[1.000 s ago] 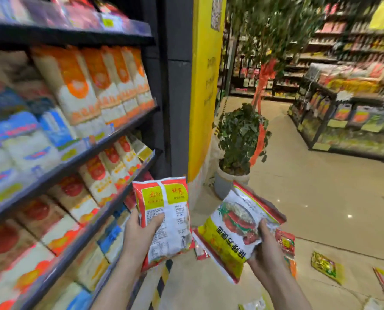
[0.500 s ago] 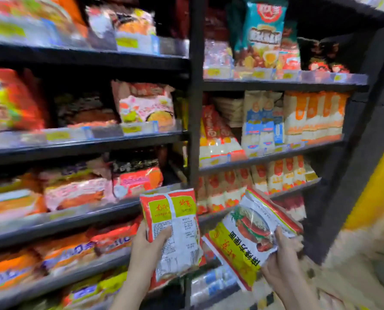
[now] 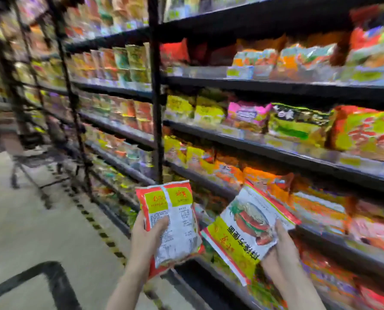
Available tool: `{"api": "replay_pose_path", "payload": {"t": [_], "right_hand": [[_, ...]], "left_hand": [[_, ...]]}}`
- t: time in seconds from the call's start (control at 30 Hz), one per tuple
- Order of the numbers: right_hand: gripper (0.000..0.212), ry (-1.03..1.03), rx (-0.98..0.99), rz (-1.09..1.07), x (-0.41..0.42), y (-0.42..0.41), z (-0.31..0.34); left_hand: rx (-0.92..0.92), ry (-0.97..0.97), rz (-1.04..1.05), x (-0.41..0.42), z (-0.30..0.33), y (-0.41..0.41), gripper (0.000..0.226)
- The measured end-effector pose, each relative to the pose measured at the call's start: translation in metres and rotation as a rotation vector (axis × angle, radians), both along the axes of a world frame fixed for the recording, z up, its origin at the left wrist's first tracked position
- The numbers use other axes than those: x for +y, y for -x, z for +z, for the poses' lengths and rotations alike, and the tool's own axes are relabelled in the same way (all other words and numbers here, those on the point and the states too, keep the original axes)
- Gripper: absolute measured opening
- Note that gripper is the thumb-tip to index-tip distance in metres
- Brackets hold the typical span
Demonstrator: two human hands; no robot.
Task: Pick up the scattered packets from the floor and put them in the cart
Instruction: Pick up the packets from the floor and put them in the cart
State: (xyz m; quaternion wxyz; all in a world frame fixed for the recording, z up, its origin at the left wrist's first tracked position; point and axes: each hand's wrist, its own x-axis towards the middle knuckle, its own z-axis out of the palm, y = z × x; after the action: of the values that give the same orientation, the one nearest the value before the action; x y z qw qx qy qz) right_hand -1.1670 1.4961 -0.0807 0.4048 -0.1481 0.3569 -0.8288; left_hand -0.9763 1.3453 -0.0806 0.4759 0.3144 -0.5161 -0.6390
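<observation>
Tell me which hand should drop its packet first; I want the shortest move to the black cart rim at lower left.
Probably the left hand. Its red-and-white packet is nearer the black cart rim at lower left, while the right hand holds the picture-front packet over by the shelves.

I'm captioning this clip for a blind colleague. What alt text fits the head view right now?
The left hand and right hand each hold a red-and-yellow packet, the right one printed with a food picture, before blurred shelves of packets. A dark cart rim shows at lower left.
</observation>
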Motion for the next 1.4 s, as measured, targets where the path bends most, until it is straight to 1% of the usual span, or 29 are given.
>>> {"api": "replay_pose_path", "payload": {"t": [0.03,0.07,0.1,0.13,0.17,0.27,0.4,0.43,0.53,0.6,0.67,0.7,0.73,0.8,0.83,0.87,0.9,0.93,1.03,1.07,1.17,1.27,1.4], "right_hand": [[0.078,0.0,0.014,0.055,-0.035,-0.006,0.004],[0.077,-0.005,0.015,0.118,-0.068,-0.012,0.009],[0.069,-0.017,0.014,0.167,-0.101,-0.019,0.016],[0.055,-0.023,0.012,0.208,-0.133,-0.025,0.022],[0.045,-0.035,0.008,0.254,-0.166,-0.031,0.027],[0.046,-0.037,0.027,0.411,-0.26,-0.052,0.045],[0.045,-0.046,0.046,0.569,-0.365,-0.082,0.058],[0.047,-0.05,0.042,0.596,-0.388,-0.09,0.06],[0.063,-0.029,0.028,0.661,-0.457,-0.113,0.059],[0.064,-0.033,0.031,0.708,-0.499,-0.125,0.055],[0.062,-0.02,0.065,0.729,-0.539,-0.135,0.049],[0.055,-0.012,0.081,0.725,-0.56,-0.14,0.047],[0.044,-0.001,0.093,0.72,-0.581,-0.146,0.047],[0.038,-0.008,0.092,0.706,-0.626,-0.155,0.046],[0.043,-0.013,0.076,0.7,-0.652,-0.159,0.044],[0.057,-0.025,0.058,0.702,-0.68,-0.164,0.042],[0.066,-0.033,0.036,0.696,-0.706,-0.169,0.043],[0.069,-0.047,0.017,0.68,-0.732,-0.175,0.045],[0.062,-0.099,-0.014,0.619,-0.809,-0.187,0.043],[0.059,-0.113,-0.022,0.612,-0.834,-0.19,0.042],[0.057,-0.153,-0.018,0.604,-0.909,-0.196,0.034],[0.045,-0.198,-0.03,0.587,-0.99,-0.2,0.019],[0.047,-0.224,-0.007,0.605,-1.109,-0.203,0.006]], "left_hand": [[0.011,-0.001,0.063,-0.022,0.002,-0.015,0.018],[0.028,0.0,0.125,-0.043,0.005,-0.03,0.018],[0.045,0.007,0.185,-0.064,0.008,-0.042,0.018],[0.057,0.017,0.248,-0.084,0.013,-0.054,0.017],[0.061,0.024,0.314,-0.103,0.018,-0.065,0.016],[0.069,0.021,0.478,-0.163,0.029,-0.096,0.015],[0.087,-0.014,0.633,-0.229,0.033,-0.134,0.026],[0.091,-0.015,0.669,-0.245,0.034,-0.142,0.026],[0.092,-0.012,0.771,-0.29,0.034,-0.163,0.021],[0.119,-0.003,0.827,-0.32,0.032,-0.174,0.018],[0.154,0.001,0.862,-0.355,0.029,-0.185,0.018],[0.171,0.002,0.873,-0.376,0.028,-0.19,0.018],[0.184,0.011,0.883,-0.399,0.026,-0.196,0.018],[0.19,0.035,0.896,-0.447,0.022,-0.206,0.017],[0.189,0.044,0.897,-0.472,0.022,-0.212,0.017],[0.188,0.049,0.893,-0.499,0.022,-0.218,0.016],[0.186,0.047,0.883,-0.527,0.023,-0.223,0.018],[0.181,0.046,0.874,-0.556,0.024,-0.229,0.021],[0.161,0.038,0.849,-0.642,0.026,-0.244,0.028],[0.154,0.032,0.846,-0.67,0.026,-0.249,0.028],[0.122,0.028,0.841,-0.75,0.02,-0.256,0.027],[0.093,0.027,0.839,-0.828,0.009,-0.257,0.028],[0.079,0.01,0.845,-0.941,-0.001,-0.255,0.024]]}}
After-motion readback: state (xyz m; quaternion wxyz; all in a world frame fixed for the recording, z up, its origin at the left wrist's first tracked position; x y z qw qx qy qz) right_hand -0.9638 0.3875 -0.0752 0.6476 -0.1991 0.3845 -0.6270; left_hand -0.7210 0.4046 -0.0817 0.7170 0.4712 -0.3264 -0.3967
